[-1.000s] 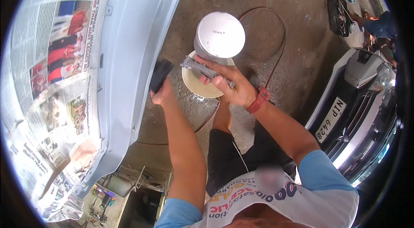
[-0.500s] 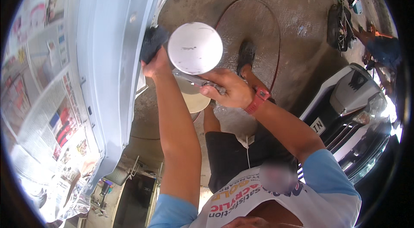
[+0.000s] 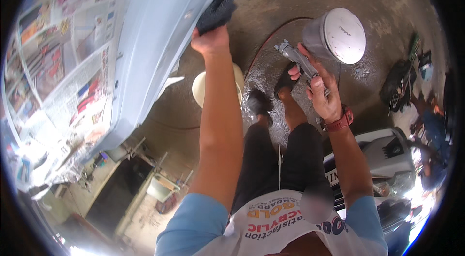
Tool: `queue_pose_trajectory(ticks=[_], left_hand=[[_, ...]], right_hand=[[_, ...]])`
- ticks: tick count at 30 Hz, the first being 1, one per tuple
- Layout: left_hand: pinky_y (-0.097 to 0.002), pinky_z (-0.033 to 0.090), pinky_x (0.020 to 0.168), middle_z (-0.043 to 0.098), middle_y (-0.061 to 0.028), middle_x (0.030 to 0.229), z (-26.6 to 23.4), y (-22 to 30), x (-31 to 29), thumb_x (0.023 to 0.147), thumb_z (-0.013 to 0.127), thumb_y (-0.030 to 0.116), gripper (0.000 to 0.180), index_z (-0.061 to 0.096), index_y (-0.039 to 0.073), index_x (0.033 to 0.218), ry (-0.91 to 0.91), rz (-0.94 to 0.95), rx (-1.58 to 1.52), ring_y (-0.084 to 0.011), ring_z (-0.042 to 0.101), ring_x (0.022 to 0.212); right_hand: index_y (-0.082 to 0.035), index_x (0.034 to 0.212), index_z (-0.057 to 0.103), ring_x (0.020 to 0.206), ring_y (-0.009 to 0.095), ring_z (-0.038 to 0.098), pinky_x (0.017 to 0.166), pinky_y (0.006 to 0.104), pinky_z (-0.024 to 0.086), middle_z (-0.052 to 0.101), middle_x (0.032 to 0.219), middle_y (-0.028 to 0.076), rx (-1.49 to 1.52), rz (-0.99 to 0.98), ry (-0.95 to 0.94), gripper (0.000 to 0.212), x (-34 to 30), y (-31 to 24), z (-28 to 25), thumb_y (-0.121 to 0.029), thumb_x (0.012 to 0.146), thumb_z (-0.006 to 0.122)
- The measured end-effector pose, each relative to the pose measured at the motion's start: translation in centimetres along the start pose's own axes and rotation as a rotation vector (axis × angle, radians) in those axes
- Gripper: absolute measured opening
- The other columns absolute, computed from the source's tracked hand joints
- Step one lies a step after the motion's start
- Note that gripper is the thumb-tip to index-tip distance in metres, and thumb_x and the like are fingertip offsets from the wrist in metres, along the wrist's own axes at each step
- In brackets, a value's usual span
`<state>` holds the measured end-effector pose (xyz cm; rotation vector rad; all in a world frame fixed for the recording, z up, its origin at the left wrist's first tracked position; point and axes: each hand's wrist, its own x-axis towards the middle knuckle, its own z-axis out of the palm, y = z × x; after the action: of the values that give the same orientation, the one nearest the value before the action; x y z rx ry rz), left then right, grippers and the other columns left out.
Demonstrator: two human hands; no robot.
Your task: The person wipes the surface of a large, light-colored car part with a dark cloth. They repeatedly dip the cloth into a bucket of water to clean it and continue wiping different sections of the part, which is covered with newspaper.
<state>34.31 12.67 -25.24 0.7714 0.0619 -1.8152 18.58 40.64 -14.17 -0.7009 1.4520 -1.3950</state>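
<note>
My left hand is closed round a dark, soft-looking cloth, which is against the edge of a light blue vehicle panel. Out to the right, my right hand grips a grey metal spray gun. A grey cup with a round white lid sits beside the gun, its lid turned up toward me. The gun's nozzle end points toward the panel side, well apart from it. My left fingers are partly hidden by the cloth.
Newspaper masks the left side of the panel. A pale round container stands behind my left forearm. A red hose curves over the wet floor. A vehicle front, a dark bag and another person are at right.
My right hand has swung the spray gun and its cup away from the panel, out to the right. The view has turned; my left hand still holds the cloth at the panel edge.
</note>
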Motion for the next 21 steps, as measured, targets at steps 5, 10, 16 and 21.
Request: queue_pose_trajectory(ticks=[5, 10, 16, 21], left_hand=[[-0.0691, 0.037, 0.122, 0.053, -0.0280, 0.153, -6.8, 15.3, -4.5, 0.099, 0.034, 0.027, 0.062, 0.051, -0.007, 0.148, 0.461, 0.364, 0.092, -0.0490, 0.049, 0.143], [-0.0632, 0.044, 0.119, 0.060, -0.0289, 0.146, -15.1, 28.9, -7.7, 0.094, 0.040, 0.021, 0.059, 0.057, -0.009, 0.142, 0.666, 0.553, 0.231, -0.0464, 0.056, 0.138], [-0.0652, 0.039, 0.122, 0.060, -0.0270, 0.147, -18.4, 32.6, -6.9, 0.100, 0.033, 0.022, 0.057, 0.056, -0.009, 0.142, 0.631, 0.411, 0.169, -0.0454, 0.055, 0.139], [-0.0640, 0.039, 0.122, 0.063, -0.0243, 0.145, -14.2, 25.1, -6.7, 0.098, 0.037, 0.021, 0.054, 0.061, -0.005, 0.139, 0.654, 0.352, -0.022, -0.0430, 0.057, 0.138]], right_hand=[[0.007, 0.154, 0.050, 0.101, 0.020, 0.070, 0.093, 0.0367, 0.056, 0.072, 0.127, 0.018, 0.075, 0.025, -0.112, 0.069, -0.5, 0.4, 4.0, -0.047, 0.111, 0.052], [0.005, 0.155, 0.051, 0.095, 0.014, 0.067, 0.084, 0.0313, 0.053, 0.072, 0.124, 0.013, 0.055, 0.046, -0.190, 0.068, -0.5, 0.8, 7.5, -0.046, 0.111, 0.053], [0.001, 0.151, 0.055, 0.096, 0.017, 0.069, 0.089, 0.0332, 0.055, 0.075, 0.110, 0.008, -0.019, 0.150, -0.332, 0.061, 1.1, -2.8, 10.3, -0.043, 0.110, 0.055], [0.001, 0.122, 0.069, 0.090, 0.027, 0.074, 0.088, 0.0366, 0.056, 0.077, 0.097, 0.013, -0.149, 0.001, -0.394, 0.037, 4.8, -4.4, 11.0, -0.033, 0.107, 0.061]])
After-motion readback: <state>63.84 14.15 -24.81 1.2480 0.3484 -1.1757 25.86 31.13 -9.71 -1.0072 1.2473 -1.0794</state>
